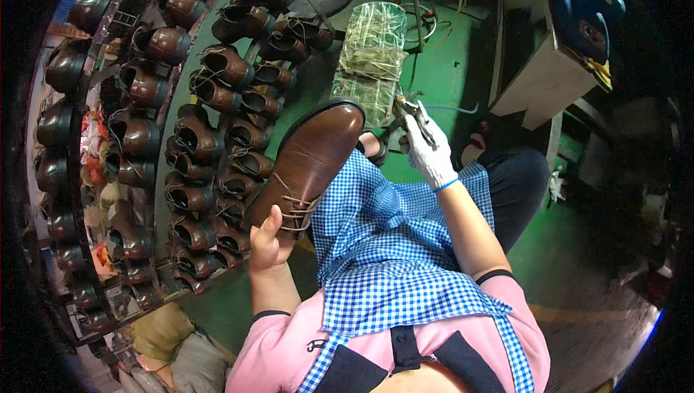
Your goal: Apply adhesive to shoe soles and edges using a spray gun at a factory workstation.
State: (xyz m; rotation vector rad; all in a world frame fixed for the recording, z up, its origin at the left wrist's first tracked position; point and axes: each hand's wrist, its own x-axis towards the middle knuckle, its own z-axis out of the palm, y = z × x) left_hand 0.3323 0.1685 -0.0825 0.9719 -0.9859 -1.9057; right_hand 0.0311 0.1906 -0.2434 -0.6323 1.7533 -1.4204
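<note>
My left hand grips the back of a brown laced leather shoe, which rests on my knee over a blue checked apron, toe pointing away from me. My right hand, in a white glove, is closed around a pair of metal pliers held just right of the shoe's toe. The pliers' jaws point up and away, a short gap from the shoe.
A curved rack at my left carries several rows of similar brown shoes. A clear bag of pale strips lies on the green floor ahead. A white bench with a blue device stands at the upper right.
</note>
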